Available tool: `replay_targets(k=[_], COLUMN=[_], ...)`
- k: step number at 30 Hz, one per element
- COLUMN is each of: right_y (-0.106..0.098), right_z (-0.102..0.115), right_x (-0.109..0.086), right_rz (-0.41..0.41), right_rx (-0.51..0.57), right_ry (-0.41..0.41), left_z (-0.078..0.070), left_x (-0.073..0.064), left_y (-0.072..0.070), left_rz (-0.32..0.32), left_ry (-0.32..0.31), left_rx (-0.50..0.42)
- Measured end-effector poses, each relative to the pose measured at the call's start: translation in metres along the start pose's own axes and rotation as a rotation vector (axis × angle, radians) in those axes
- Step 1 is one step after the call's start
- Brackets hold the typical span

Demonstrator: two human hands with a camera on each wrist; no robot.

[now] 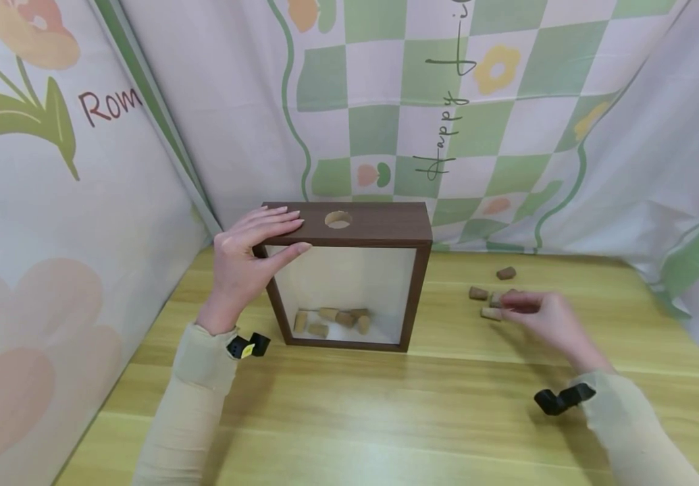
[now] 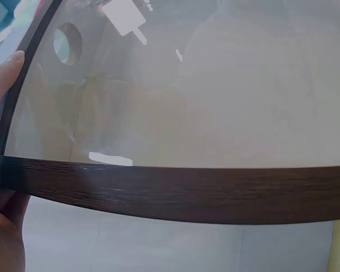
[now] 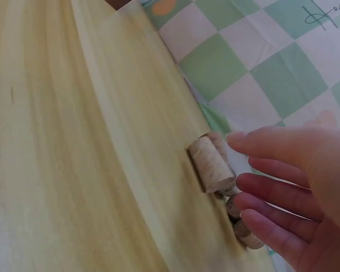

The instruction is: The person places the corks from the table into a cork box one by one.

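A dark brown shadow box (image 1: 379, 226) with a clear front stands upright on the table, a round hole in its top. Several corks (image 1: 344, 319) lie at the bottom inside. My left hand (image 1: 244, 253) holds the box's top left corner, fingers flat along the top and thumb against the front edge. In the left wrist view, the box's wooden frame (image 2: 187, 192) crosses below the clear pane. To the right, my right hand (image 1: 546, 322) reaches to a small group of loose corks (image 1: 478, 293). Its fingers are spread from the thumb beside a cork (image 3: 212, 164) in the right wrist view.
The wooden table (image 1: 349, 412) meets a patterned cloth curtain (image 1: 379, 128) behind the box. Another printed cloth (image 1: 33, 223) hangs along the left side. One cork (image 1: 506, 273) lies farther back than the others.
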State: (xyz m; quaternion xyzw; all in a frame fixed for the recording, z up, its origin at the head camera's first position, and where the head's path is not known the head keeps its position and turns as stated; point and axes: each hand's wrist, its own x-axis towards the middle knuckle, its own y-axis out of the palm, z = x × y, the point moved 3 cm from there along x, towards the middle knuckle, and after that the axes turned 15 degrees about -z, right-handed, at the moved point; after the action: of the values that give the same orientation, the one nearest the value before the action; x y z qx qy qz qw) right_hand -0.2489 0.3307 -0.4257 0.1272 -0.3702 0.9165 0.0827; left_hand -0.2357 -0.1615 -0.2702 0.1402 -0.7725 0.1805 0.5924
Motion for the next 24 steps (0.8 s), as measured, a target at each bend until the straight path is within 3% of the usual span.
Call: replay_targets(k=[24], right_y=[0.012], right_z=[-0.007], right_x=[0.0], right_rz=[0.008], right_rx=[-0.077], right_ry=[0.005], left_z=[-0.001], left_x=[0.0], left_y=[0.0], left_rz=[0.003], left_ry=[-0.01], left_rx=[-0.002])
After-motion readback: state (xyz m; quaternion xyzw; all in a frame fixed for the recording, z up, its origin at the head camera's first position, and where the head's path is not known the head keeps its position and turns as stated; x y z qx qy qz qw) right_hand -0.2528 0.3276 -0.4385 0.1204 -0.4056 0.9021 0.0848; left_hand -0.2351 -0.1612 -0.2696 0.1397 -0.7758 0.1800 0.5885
